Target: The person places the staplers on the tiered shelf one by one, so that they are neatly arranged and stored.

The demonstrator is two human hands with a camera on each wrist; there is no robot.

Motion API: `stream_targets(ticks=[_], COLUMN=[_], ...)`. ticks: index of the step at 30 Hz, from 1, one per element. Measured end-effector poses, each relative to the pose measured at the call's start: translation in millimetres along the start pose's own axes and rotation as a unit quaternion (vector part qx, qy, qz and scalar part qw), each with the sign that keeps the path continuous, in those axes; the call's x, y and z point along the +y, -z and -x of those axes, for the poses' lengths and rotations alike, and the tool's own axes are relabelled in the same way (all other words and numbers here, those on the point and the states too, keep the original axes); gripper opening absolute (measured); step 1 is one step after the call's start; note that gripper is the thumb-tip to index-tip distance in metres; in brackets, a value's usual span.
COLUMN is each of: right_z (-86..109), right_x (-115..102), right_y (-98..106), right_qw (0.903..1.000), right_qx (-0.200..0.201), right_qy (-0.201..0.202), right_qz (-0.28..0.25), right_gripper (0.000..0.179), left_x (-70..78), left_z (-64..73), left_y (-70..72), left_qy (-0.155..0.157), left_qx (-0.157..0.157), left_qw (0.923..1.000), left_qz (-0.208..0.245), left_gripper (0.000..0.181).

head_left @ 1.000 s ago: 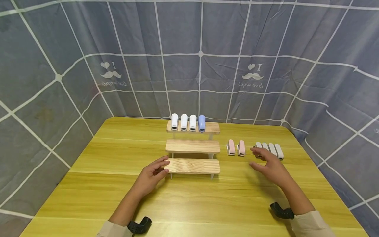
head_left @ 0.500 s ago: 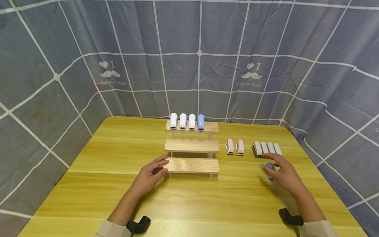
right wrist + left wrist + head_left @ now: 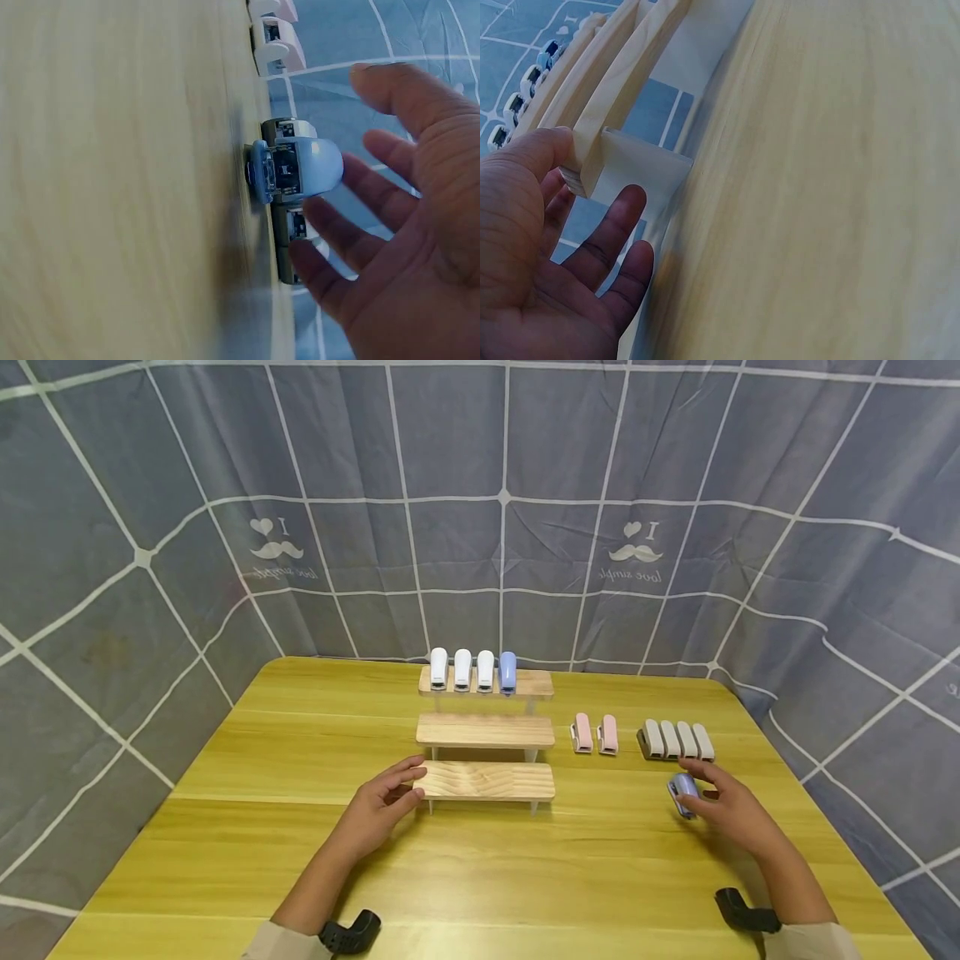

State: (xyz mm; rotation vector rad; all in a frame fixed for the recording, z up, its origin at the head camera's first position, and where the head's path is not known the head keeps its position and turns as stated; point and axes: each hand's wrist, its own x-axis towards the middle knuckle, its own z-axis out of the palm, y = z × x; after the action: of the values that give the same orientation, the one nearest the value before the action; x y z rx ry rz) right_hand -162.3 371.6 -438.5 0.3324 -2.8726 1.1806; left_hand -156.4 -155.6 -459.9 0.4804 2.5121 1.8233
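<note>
A blue mini stapler (image 3: 682, 794) stands on the table beside my right hand (image 3: 731, 810). The right fingers are spread next to it, and in the right wrist view the thumb (image 3: 382, 86) is well apart from the stapler. My left hand (image 3: 378, 814) holds the left end of the lowest board (image 3: 483, 781) of a three-step wooden stand between thumb and index finger; its other fingers hang loose below the board. On the top step (image 3: 536, 682) sit several white staplers (image 3: 462, 670) and, at their right, another blue stapler (image 3: 507, 672).
Right of the stand two pink staplers (image 3: 582, 732) lie side by side. Farther right is a tight row of several grey-white staplers (image 3: 678, 740), just behind the right hand. A grey checked curtain (image 3: 465, 552) surrounds the yellow wooden table (image 3: 300, 735).
My right hand has moved right and toward me, from beside the grey-white row to the blue stapler, which was not visible at first. The left hand keeps its place.
</note>
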Motion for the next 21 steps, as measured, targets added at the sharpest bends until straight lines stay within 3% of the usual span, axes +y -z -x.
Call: stream_targets(ticks=[11, 21], right_z=[4.9, 8.5], right_x=[14, 21], right_y=[-1, 0], right_qw=[0.9994, 0.9991], right_qx=[-0.02, -0.04], right_qy=[-0.028, 0.002], right_qz=[0.011, 0.014], right_gripper=[0.061, 0.067], left_x=[0.5, 0.7], left_z=[0.4, -0.3], left_y=[-1.0, 0.2], left_qy=[0.001, 0.004], left_qx=[0.002, 0.002], left_qw=[0.9999, 0.9999], left_qz=[0.011, -0.016], left_gripper=[0.04, 0.042])
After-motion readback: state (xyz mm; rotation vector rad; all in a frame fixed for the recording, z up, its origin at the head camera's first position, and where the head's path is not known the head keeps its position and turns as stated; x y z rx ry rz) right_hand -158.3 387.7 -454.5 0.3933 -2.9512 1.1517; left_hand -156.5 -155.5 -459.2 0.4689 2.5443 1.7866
